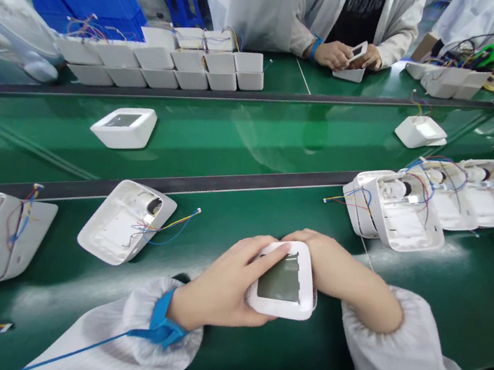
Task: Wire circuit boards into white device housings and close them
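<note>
A white square device housing with a grey screen (284,279) lies face up on the green bench (270,215) close to me. My left hand (224,283), with a blue wrist strap, grips its left side, the index finger laid over the top left corner. My right hand (332,267) presses on its top right edge, wrist bent inward. Both sleeves are white.
An open white shell with coloured wires (126,222) lies to the left. A row of open shells with wiring (440,200) leans at the right. A finished unit (124,126) rides the conveyor belt. Across it, another person (351,53) handles a similar part beside stacked white housings (168,62).
</note>
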`<state>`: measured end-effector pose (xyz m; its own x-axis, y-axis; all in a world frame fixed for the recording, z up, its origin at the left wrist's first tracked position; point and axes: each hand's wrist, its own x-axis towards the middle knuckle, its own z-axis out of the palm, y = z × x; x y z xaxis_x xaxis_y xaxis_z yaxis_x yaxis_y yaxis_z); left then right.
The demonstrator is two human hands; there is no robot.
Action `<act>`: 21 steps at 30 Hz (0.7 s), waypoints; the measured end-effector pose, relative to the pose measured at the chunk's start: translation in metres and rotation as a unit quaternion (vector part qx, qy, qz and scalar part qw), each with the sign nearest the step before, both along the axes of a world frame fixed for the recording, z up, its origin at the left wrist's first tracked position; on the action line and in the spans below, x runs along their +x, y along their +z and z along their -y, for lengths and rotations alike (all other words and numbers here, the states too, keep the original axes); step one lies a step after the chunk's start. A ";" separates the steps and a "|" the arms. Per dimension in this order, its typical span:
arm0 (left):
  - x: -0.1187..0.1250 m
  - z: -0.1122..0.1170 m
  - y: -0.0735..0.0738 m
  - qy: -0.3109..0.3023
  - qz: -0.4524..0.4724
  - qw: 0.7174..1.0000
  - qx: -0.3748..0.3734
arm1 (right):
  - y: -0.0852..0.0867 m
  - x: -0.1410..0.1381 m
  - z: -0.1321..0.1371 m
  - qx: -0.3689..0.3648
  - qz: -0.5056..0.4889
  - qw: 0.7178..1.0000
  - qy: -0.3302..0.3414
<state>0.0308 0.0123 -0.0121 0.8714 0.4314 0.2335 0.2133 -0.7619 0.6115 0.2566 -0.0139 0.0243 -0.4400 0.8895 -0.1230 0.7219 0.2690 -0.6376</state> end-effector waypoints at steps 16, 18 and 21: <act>0.013 0.017 -0.008 0.124 -0.038 0.992 -0.001 | -0.024 -0.029 -0.004 0.085 -0.223 0.920 -0.310; 0.014 0.020 -0.011 0.159 -0.007 0.987 0.034 | -0.022 -0.028 -0.002 0.121 -0.192 0.922 -0.313; 0.010 0.018 -0.011 0.173 0.037 0.980 0.086 | -0.020 -0.027 -0.002 0.065 -0.155 0.938 -0.303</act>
